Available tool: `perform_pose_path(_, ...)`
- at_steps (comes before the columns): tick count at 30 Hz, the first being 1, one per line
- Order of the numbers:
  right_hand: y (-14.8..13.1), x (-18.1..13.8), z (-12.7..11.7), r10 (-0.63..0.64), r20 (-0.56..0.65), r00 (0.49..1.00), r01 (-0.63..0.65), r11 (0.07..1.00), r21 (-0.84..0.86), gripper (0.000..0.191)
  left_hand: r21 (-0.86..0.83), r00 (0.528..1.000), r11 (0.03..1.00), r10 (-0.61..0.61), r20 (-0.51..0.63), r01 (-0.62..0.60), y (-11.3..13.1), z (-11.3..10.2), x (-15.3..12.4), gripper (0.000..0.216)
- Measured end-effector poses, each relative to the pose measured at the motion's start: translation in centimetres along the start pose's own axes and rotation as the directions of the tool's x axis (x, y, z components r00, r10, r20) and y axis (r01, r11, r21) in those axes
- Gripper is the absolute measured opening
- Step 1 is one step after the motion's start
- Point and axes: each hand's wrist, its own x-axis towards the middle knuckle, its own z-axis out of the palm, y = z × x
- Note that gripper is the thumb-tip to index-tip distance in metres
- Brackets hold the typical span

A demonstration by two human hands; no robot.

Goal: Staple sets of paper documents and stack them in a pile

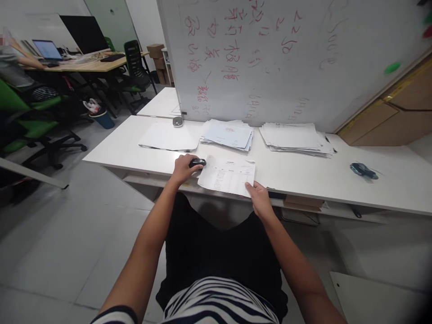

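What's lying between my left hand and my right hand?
In the head view, a printed sheet, its near right corner in your right hand; at its left edge, a black stapler-like tool in your left hand.

The right hand point(261, 198) could pass rightward over the bare white desk point(303, 175), short of the dark blue object point(363, 171); paper stacks point(292, 136) stand ahead, and behind them the whiteboard point(229, 96) blocks the way
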Motion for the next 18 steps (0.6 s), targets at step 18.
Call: perform_pose_path(18, -0.4, -0.3, 0.4, -0.073, 0.025, 0.997, 0.073, 0.997, -0.006, 0.043, 0.012, 0.999, 1.000, -0.007, 0.031, 0.007, 0.1, -0.2, 0.2, 0.034)
